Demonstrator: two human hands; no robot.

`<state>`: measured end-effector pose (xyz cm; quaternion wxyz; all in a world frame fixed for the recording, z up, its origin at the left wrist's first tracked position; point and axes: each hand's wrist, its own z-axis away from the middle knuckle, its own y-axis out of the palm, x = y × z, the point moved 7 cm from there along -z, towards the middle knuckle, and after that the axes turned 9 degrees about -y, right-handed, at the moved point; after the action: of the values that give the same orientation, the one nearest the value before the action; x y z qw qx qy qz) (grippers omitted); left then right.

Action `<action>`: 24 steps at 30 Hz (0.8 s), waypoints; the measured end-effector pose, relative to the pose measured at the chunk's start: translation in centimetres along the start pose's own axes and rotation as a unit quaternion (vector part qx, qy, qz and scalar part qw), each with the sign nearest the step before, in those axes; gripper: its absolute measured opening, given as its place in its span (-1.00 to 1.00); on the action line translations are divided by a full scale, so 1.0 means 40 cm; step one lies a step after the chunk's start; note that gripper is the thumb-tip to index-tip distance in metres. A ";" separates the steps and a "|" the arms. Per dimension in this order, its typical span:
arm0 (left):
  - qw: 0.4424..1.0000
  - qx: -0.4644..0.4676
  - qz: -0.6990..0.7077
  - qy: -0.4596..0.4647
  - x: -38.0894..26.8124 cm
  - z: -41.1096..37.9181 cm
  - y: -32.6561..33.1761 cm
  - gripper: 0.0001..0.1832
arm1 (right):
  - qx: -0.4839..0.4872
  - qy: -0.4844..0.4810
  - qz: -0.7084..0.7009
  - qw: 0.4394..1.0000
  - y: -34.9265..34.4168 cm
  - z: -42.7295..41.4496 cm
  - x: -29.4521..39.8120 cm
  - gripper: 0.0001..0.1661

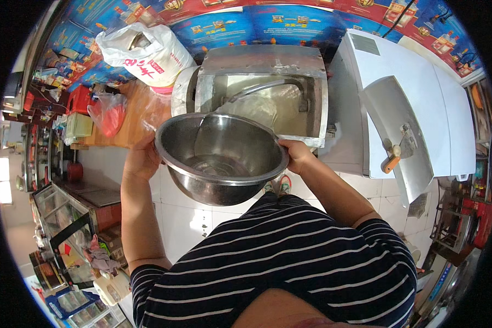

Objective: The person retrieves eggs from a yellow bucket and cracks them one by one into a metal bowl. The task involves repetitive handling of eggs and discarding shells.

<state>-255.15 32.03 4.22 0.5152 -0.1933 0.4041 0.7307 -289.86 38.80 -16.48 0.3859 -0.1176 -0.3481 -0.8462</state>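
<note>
A large stainless steel bowl (221, 164) is held up in front of my body, tilted a little, with only a thin film or shine visible at its bottom. My left hand (144, 158) grips its rim at the left. On the opposite side my right hand (296, 156) holds the rim. Just beyond the bowl stands a metal dough-mixing machine (262, 61) with its trough exposed. Inside that trough lies a curved metal mixing bar (266, 85), and pale residue coats the walls. The bowl's near edge hides nothing of my fingertips' outer parts, but the fingers under the rim are partly hidden.
A white plastic sack (160, 61) stands on a wooden table (141, 110) at the left, near a clear bag with something red (111, 117). To the right, a curved metal cover (397, 135) and a scraper with a wooden handle (391, 164) lie on a white chest freezer (426, 102).
</note>
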 end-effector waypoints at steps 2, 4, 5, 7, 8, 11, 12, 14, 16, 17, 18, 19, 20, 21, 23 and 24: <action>1.000 -0.002 -0.007 -0.001 -0.017 -0.008 0.002 -0.74 | 0.036 0.000 0.021 0.999 -0.024 -0.050 -0.024 -0.71; 0.999 -0.031 -0.002 0.008 -0.013 0.006 -0.007 -0.74 | 0.060 -0.045 0.034 0.997 0.021 -0.018 0.001 -0.74; 0.999 -0.030 -0.021 0.011 -0.007 0.017 -0.014 -0.74 | 0.072 -0.069 0.041 0.994 0.049 0.007 0.021 -0.74; 0.998 -0.023 -0.062 0.016 0.018 0.049 -0.020 -0.74 | 0.071 -0.134 0.099 0.983 0.090 0.064 0.068 -0.76; 0.997 -0.034 -0.071 0.019 0.034 0.049 -0.035 -0.73 | 0.069 -0.167 0.127 0.975 0.098 0.077 0.084 -0.76; 0.994 -0.069 -0.086 0.024 0.090 0.028 -0.056 -0.72 | 0.139 -0.269 0.113 0.946 0.103 0.066 0.134 -0.69; 0.993 -0.087 -0.080 0.028 0.102 0.024 -0.053 -0.72 | 0.150 -0.296 0.129 0.935 0.110 0.072 0.167 -0.63; 0.992 -0.089 -0.080 0.024 0.115 0.011 -0.007 -0.71 | 0.179 -0.325 0.110 0.922 0.102 0.061 0.223 -0.62; 0.989 -0.102 -0.109 0.019 0.119 0.010 0.062 -0.70 | 0.208 -0.364 0.119 0.900 0.101 0.068 0.302 -0.62; 0.986 -0.109 -0.123 0.018 0.127 0.004 0.092 -0.69 | 0.210 -0.370 0.116 0.898 0.097 0.079 0.346 -0.62; 0.987 -0.091 -0.127 -0.022 0.159 -0.012 0.112 -0.69 | 0.215 -0.375 0.112 0.895 0.097 0.093 0.392 -0.63; 0.986 -0.074 -0.132 -0.062 0.198 -0.035 0.124 -0.68 | 0.221 -0.380 0.108 0.892 0.093 0.105 0.439 -0.63; 0.983 -0.058 -0.138 -0.103 0.229 -0.057 0.143 -0.67 | 0.204 -0.401 0.151 0.880 0.081 0.115 0.494 -0.63; 0.971 -0.107 -0.139 -0.165 0.271 -0.058 0.209 -0.71 | 0.173 -0.425 0.228 0.859 0.051 0.097 0.545 -0.61; 0.964 -0.015 -0.086 -0.250 0.348 -0.109 0.185 -0.75 | 0.225 -0.384 0.229 0.865 0.062 0.141 0.651 -0.62; 0.965 -0.008 -0.080 -0.251 0.344 -0.136 0.236 -0.75 | 0.252 -0.374 0.218 0.865 0.032 0.126 0.705 -0.64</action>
<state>-269.90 34.61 -4.95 0.6556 -0.0390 0.2392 0.7151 -308.29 25.55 1.02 0.4175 -0.3968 -0.6337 -0.5164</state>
